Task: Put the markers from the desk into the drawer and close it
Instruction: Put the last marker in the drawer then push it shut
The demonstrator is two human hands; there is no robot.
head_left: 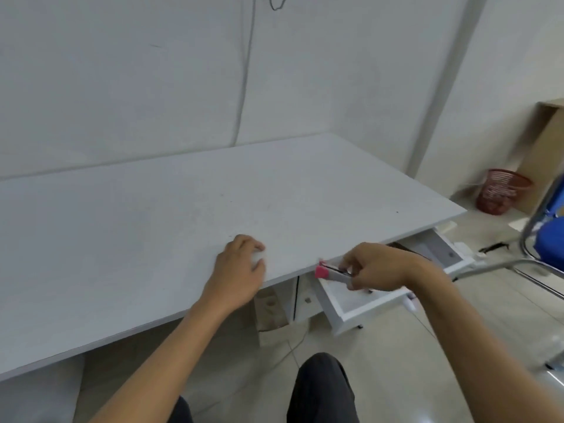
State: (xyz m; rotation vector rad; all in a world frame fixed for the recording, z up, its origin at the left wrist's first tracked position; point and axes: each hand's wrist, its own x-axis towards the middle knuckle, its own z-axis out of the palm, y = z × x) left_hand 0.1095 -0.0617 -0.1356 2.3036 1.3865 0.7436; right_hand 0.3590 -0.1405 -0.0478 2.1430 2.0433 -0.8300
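Observation:
My right hand point(377, 270) grips a bundle of markers point(331, 273) with pink caps pointing left, held just past the front edge of the white desk point(152, 209) and above the open white drawer point(366, 303). The drawer is pulled out under the desk's right end; its pale bottom shows below the markers. My left hand point(239, 270) rests palm down on the desktop near the front edge, fingers curled, holding nothing. No other markers are visible on the desk.
A blue chair with a chrome frame point(546, 239) stands to the right of the drawer. A red wire basket point(500, 190) sits on the floor by the far wall. My knees point(320, 389) are below the desk edge.

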